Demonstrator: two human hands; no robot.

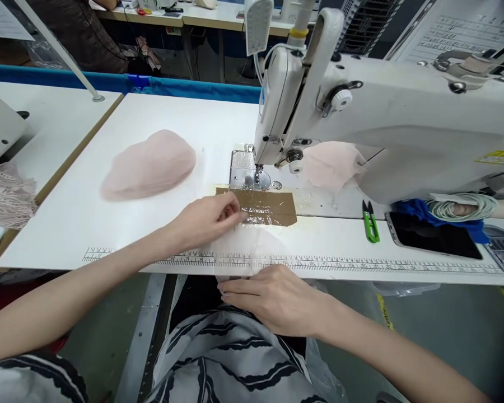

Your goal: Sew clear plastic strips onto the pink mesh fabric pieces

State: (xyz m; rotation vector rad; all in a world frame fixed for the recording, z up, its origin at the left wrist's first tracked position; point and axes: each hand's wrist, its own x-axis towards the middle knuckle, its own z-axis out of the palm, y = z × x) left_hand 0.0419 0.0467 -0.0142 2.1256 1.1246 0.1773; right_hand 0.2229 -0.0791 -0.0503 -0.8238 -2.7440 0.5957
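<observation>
A thin, sheer pale pink fabric piece (pixel 239 249) lies over the printed ruler at the table's front edge, between my hands. My left hand (pixel 208 221) is closed in a pinch at its far end, just in front of the sewing machine's needle and over the brown tape patch (pixel 273 207). At the near end, my right hand (pixel 273 296) bends over the table edge with its fingers together on the fabric; its thumb is hidden. The sewing machine (pixel 273 112) has its presser foot (pixel 257 176) above the metal plate, with no fabric under it.
A pile of pink fabric pieces (pixel 151 165) lies to the left, and another pink piece (pixel 331 162) under the machine arm. Green thread snips (pixel 370 221), a phone (pixel 437 235) and a coil of pale cord (pixel 462 207) lie to the right. Pink strips (pixel 8 196) hang at far left.
</observation>
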